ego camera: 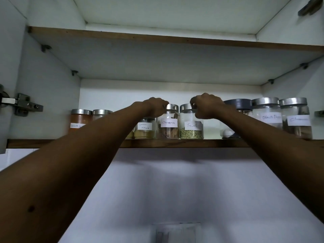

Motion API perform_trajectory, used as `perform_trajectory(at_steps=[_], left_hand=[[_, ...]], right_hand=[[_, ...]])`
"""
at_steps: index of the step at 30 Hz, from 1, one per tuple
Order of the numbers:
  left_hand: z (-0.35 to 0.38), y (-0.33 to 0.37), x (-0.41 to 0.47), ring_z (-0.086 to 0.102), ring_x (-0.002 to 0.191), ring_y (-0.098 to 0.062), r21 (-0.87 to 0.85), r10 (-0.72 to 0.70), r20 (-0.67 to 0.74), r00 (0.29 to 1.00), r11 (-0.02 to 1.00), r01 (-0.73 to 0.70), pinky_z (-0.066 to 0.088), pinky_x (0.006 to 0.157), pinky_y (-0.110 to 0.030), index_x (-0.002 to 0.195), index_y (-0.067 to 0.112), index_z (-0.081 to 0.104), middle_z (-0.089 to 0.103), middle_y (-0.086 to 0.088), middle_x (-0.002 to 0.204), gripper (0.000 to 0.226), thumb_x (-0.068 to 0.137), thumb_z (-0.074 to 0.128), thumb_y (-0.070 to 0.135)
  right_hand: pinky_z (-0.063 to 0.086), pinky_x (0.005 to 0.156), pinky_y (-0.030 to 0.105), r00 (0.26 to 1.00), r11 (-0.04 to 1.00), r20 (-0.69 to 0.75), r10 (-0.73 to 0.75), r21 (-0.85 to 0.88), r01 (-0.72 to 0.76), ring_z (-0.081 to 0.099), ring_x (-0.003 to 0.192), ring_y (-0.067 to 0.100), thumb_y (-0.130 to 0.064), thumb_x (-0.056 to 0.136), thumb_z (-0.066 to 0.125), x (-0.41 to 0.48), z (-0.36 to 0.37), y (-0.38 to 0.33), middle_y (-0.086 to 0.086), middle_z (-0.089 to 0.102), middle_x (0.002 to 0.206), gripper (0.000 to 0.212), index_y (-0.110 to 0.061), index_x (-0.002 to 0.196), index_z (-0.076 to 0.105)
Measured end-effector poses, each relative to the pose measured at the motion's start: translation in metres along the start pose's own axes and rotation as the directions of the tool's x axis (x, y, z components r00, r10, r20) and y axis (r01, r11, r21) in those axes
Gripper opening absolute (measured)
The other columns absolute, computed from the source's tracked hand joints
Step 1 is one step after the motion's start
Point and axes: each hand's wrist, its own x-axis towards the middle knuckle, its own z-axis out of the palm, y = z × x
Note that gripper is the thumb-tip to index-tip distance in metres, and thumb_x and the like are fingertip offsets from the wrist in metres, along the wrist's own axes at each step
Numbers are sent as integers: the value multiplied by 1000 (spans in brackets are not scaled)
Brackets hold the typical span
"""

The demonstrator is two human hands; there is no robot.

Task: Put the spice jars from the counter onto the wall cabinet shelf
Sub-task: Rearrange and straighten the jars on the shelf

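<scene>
Both jars in hand are glass with brushed metal lids, so they are rigid, breakable and probably smooth under the skin. Each holds only a shallow layer of spice, so they should be light, with most of the weight in the glass. The cinnamon jar (168, 128) and the fennel jar (192, 128) stand upright and just beside each other at the front of the wall cabinet shelf (175, 143), in a row with about 7 other jars. These include a garam masala jar (145, 128) on the left and a grey-lidded jar (237, 104) on the right.

With neighbours this close, the lid rim is the easiest place to grip. If a lid is only pressed on, a hold round the glass body would be safer.

Both arms reach up and forward, nearly straight, with the wrists bent down over the jar tops. The left hand (155, 106) grips the cinnamon jar's lid, fingers (162, 106) curled over its left edge. The right hand (207, 106) does the same on the fennel jar's lid, fingers (195, 104) curled over its right edge. Whether the bases rest fully on the shelf I cannot tell, though they look set down
</scene>
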Motion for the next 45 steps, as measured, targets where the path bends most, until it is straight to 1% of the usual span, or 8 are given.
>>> perform_trajectory(at_steps=[6, 13, 21, 28, 35, 38, 41, 45], left_hand=[[9, -10, 23, 50, 118, -30, 18, -5, 27, 1000, 1000, 4, 38, 97, -35, 125, 7, 55, 55, -13, 130, 35, 99, 40, 25], [21, -21, 44, 52, 109, -27, 59, -70, 76, 995, 996, 66, 37, 85, -33, 130, 5, 51, 54, -15, 133, 36, 98, 37, 14], [36, -35, 59, 35, 127, -37, 267, -201, 27, 979, 946, 187, 32, 84, -40, 139, 38, 29, 35, -13, 139, 46, 94, 38, 46], [49, -40, 70, 35, 127, -39, 264, -230, 57, 972, 942, 208, 35, 89, -42, 140, 39, 25, 35, -13, 141, 52, 92, 34, 54], [58, -44, 73, 39, 127, -36, 256, -216, 74, 974, 948, 191, 34, 99, -43, 143, 32, 18, 37, -13, 143, 58, 93, 32, 56], [62, -44, 72, 38, 131, -33, 244, -191, 74, 979, 955, 168, 29, 104, -44, 144, 29, 18, 36, -12, 145, 54, 96, 32, 49], [67, -46, 68, 10, 146, -24, 232, -163, 61, 985, 962, 144, 13, 114, -47, 147, 28, 11, 15, -5, 158, 55, 99, 29, 45], [69, -46, 67, -2, 147, -22, 215, -100, 51, 994, 973, 87, 0, 116, -50, 150, 20, 4, 4, -4, 160, 56, 102, 29, 36]], right_hand=[[34, 68, 32, 999, 994, -48, -7, -105, 2, 56, 92, 35, -23, 80, 57, 14, 19, -9, 16, 60, 106, 36, -8, 113, 52], [37, 73, 32, 1000, 987, 18, -9, -161, 11, 57, 102, 32, -31, 86, 52, 40, 38, -17, 14, 58, 114, 42, -10, 122, 47], [36, 77, 34, 986, 996, 162, 40, -82, -27, 53, 110, 31, -40, 93, 45, 65, 54, -12, 13, 54, 123, 40, -13, 122, 45], [36, 74, 35, 962, 997, 266, 54, 30, -65, 43, 88, 28, -28, 94, 41, 67, 61, -6, 19, 51, 121, 38, -9, 126, 38], [36, 71, 36, 961, 991, 271, 54, 105, -86, 44, 85, 28, -14, 91, 42, 67, 73, -2, 23, 52, 113, 40, -6, 130, 32], [37, 68, 35, 958, 988, 280, 62, 122, -99, 46, 81, 30, -7, 89, 40, 67, 77, -1, 17, 49, 92, 27, -8, 115, 33], [31, 57, 32, 949, 974, 309, 61, 189, -124, 40, 64, 23, 0, 88, 37, 67, 82, 1, 10, 41, 72, 18, -9, 98, 26], [31, 69, 36, 959, 947, 283, 31, 300, -119, 31, 60, 18, 4, 87, 35, 67, 89, 5, 0, 27, 73, 18, -11, 80, 28]])
